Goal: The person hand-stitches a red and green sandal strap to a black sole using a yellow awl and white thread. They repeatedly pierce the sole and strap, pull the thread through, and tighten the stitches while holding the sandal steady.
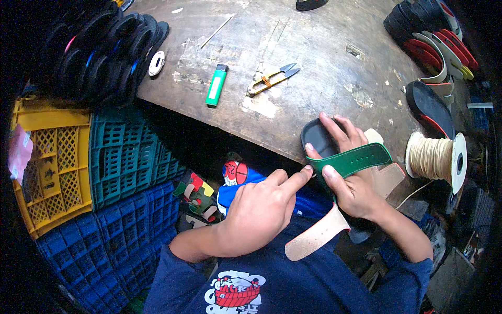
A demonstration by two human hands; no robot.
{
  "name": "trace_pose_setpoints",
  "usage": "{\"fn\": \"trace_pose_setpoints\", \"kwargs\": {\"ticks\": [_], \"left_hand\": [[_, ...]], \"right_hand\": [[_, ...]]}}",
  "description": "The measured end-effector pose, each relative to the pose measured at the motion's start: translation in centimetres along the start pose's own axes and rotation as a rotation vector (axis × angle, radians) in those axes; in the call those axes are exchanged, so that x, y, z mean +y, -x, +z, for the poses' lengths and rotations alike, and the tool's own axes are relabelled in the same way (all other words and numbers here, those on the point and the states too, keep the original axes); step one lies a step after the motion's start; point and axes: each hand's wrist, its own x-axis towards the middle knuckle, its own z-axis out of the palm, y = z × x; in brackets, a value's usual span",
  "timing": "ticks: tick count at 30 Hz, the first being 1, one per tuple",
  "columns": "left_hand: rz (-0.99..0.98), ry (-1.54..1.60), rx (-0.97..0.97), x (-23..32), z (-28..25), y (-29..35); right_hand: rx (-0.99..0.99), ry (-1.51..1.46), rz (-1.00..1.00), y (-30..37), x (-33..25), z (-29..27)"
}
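Note:
My right hand (351,183) grips a sandal with a black sole (315,137) at the table's front edge. Its fingers lie over the sole, and the thumb presses by a green strap (361,159) with a row of small holes. Two beige strap pieces hang from the sandal: one strap (318,236) droops toward my shirt, another strap (389,180) sticks out beyond my right wrist. My left hand (266,209) is closed, its index finger reaching to the sandal's edge beside the green strap's end. Anything pinched in it is too small or hidden to tell.
On the table lie a green lighter (216,86), yellow-handled thread snips (273,78) and a thin stick (216,31). Black soles (104,52) are stacked at left. A cord spool (431,159) and more soles (431,107) stand at right. Plastic crates (125,152) fill the lower left.

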Motion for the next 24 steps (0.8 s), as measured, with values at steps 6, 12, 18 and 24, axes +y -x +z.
{"fn": "trace_pose_setpoints", "kwargs": {"ticks": [6,12,18,24], "left_hand": [[-0.003,0.186,0.105,-2.4,2.5,0.0],[-0.067,0.239,-0.035,-3.6,2.8,0.1],[-0.022,0.432,-0.068,-4.9,4.0,-1.0],[-0.045,0.613,-0.052,-6.3,6.4,0.1]], "right_hand": [[0.019,0.001,-0.005,0.0,0.0,0.3],[0.046,-0.155,0.028,0.0,0.4,0.2],[0.048,-0.142,0.008,0.0,0.3,0.4],[0.051,-0.174,0.011,-0.1,0.2,0.2]]}}
